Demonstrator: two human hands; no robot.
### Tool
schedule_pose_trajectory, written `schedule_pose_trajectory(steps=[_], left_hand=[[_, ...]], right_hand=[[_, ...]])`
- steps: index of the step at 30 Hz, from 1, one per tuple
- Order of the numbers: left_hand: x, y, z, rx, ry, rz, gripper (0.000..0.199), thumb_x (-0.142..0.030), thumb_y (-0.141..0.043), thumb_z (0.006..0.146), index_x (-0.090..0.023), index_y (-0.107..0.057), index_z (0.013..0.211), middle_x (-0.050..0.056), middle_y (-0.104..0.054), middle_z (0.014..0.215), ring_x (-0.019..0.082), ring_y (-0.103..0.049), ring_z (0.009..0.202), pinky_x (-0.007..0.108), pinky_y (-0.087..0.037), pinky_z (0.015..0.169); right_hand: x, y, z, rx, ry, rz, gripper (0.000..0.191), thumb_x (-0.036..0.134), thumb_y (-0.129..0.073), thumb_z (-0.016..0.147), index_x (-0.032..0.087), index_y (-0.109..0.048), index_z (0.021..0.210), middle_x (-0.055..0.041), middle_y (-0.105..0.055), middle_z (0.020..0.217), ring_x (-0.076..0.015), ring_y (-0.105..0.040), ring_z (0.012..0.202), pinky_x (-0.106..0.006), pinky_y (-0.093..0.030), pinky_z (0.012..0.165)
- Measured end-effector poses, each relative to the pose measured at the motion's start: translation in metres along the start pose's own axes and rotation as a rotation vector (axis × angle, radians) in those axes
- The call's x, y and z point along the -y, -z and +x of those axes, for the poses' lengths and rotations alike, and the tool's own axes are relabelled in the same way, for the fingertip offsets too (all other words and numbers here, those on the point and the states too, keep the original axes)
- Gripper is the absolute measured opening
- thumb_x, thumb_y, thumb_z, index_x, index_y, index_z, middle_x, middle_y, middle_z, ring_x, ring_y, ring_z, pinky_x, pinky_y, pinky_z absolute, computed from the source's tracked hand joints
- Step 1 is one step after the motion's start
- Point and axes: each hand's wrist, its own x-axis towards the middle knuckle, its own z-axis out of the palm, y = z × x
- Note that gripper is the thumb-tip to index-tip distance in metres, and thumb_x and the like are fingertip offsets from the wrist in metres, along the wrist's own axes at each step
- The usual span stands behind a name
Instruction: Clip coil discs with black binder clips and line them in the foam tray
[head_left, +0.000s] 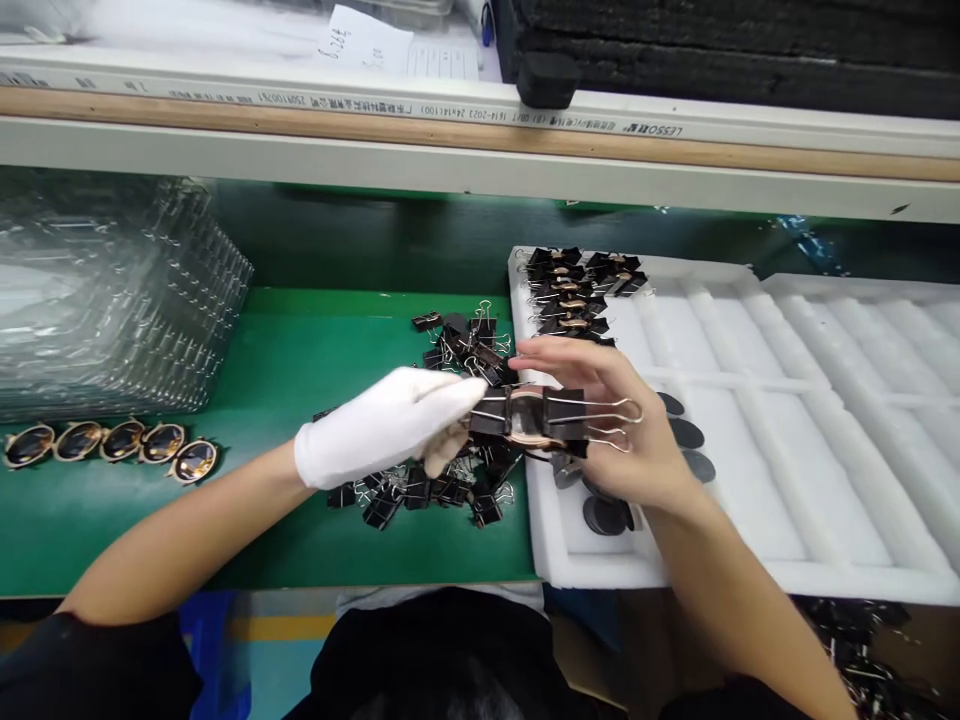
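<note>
Gripped at its left end by my left hand (397, 425), which wears a white glove, is a small lens piece with tan edges (527, 415). A black binder clip (490, 412) clamps its left side and another binder clip (566, 412) its right. My bare right hand (637, 440) curves behind the right clip, fingers and thumb apart, with the wire handles in front of its palm. Below and behind my left hand lies a heap of loose black binder clips (454, 485). Similar clipped pieces (574, 300) stand in a row in the white foam tray (720, 400).
Dark round discs (607, 513) lie in the tray's near-left part. Several sunglasses (122, 440) line up on the green table (277, 350) at left, before a stack of clear plastic trays (112, 290). A shelf edge (450, 150) crosses above the table.
</note>
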Motion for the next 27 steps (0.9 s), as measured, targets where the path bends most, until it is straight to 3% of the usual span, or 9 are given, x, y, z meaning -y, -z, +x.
schedule_pose_trajectory(steps=[2, 6, 10, 12, 14, 16, 19, 23, 27], left_hand=[[-0.004, 0.003, -0.003, -0.149, -0.074, 0.173, 0.041, -0.051, -0.052, 0.099, -0.019, -0.060, 0.074, -0.003, -0.066, 0.062, 0.010, -0.057, 0.055, 0.022, -0.043, 0.055], [-0.006, 0.004, -0.008, -0.293, -0.136, 0.418, 0.030, -0.049, -0.058, 0.095, -0.021, -0.067, 0.087, -0.005, -0.069, 0.069, 0.011, -0.059, 0.061, 0.023, -0.043, 0.057], [0.000, 0.000, -0.007, -0.324, -0.181, 0.560, 0.031, -0.050, -0.055, 0.096, -0.021, -0.066, 0.089, -0.006, -0.066, 0.067, 0.011, -0.057, 0.059, 0.024, -0.042, 0.057], [0.003, -0.001, -0.007, -0.277, -0.183, 0.607, 0.033, -0.052, -0.053, 0.097, -0.022, -0.067, 0.096, -0.005, -0.068, 0.071, 0.013, -0.060, 0.062, 0.025, -0.044, 0.058], [0.005, -0.001, -0.009, -0.213, -0.174, 0.653, 0.040, -0.055, -0.050, 0.099, -0.024, -0.065, 0.119, -0.002, -0.074, 0.089, 0.016, -0.067, 0.075, 0.027, -0.050, 0.066], [0.006, 0.000, -0.010, -0.216, -0.178, 0.725, 0.050, -0.057, -0.048, 0.100, -0.027, -0.054, 0.140, 0.003, -0.073, 0.118, 0.019, -0.071, 0.094, 0.031, -0.055, 0.079], [0.009, 0.002, -0.011, -0.276, -0.197, 0.819, 0.049, -0.055, -0.044, 0.102, -0.029, -0.051, 0.143, 0.005, -0.061, 0.143, 0.022, -0.069, 0.109, 0.037, -0.055, 0.094], [0.013, 0.005, -0.009, -0.245, -0.242, 0.843, 0.042, -0.052, -0.043, 0.104, -0.030, -0.054, 0.137, 0.003, -0.058, 0.145, 0.022, -0.065, 0.119, 0.038, -0.054, 0.102], [0.013, 0.007, -0.005, -0.208, -0.257, 0.884, 0.040, -0.051, -0.044, 0.104, -0.029, -0.055, 0.135, 0.004, -0.058, 0.145, 0.022, -0.065, 0.118, 0.039, -0.053, 0.104]], right_hand=[[0.004, 0.011, 0.002, -0.038, -0.167, 0.005, 0.048, 0.019, -0.075, 0.091, 0.034, -0.064, 0.135, -0.0038, -0.069, 0.133, -0.0243, -0.065, 0.125, -0.045, -0.055, 0.109], [0.015, 0.016, 0.004, -0.153, -0.454, 0.206, 0.023, 0.041, -0.063, 0.101, 0.031, -0.073, 0.119, -0.0046, -0.076, 0.119, -0.0233, -0.073, 0.111, -0.043, -0.062, 0.096], [0.028, 0.001, 0.003, 0.110, -0.481, 0.022, 0.037, 0.046, -0.076, 0.090, 0.029, -0.073, 0.123, -0.0061, -0.077, 0.118, -0.0238, -0.074, 0.102, -0.037, -0.063, 0.082], [0.032, -0.003, 0.005, 0.200, -0.442, -0.131, 0.030, 0.038, -0.080, 0.087, 0.027, -0.076, 0.114, -0.0040, -0.078, 0.107, -0.0220, -0.074, 0.091, -0.035, -0.061, 0.076], [0.032, 0.004, 0.011, 0.252, -0.399, -0.249, 0.016, 0.033, -0.077, 0.088, 0.026, -0.078, 0.102, -0.0025, -0.079, 0.098, -0.0215, -0.074, 0.086, -0.036, -0.060, 0.076], [0.028, 0.026, 0.020, 0.252, -0.347, -0.355, 0.011, 0.032, -0.075, 0.087, 0.025, -0.078, 0.094, -0.0027, -0.079, 0.094, -0.0226, -0.073, 0.086, -0.039, -0.059, 0.081], [0.014, 0.085, 0.039, 0.083, -0.264, -0.563, 0.015, 0.037, -0.074, 0.085, 0.024, -0.078, 0.092, -0.0052, -0.078, 0.092, -0.0247, -0.073, 0.085, -0.044, -0.059, 0.086], [-0.022, 0.176, 0.063, -0.231, -0.312, -0.916, 0.021, 0.033, -0.078, 0.079, 0.020, -0.078, 0.095, -0.0116, -0.078, 0.101, -0.0323, -0.072, 0.098, -0.051, -0.057, 0.096], [-0.061, 0.230, 0.076, -0.199, -0.428, -1.044, 0.013, 0.026, -0.078, 0.077, 0.021, -0.079, 0.089, -0.0122, -0.077, 0.104, -0.0333, -0.071, 0.105, -0.049, -0.055, 0.101]])
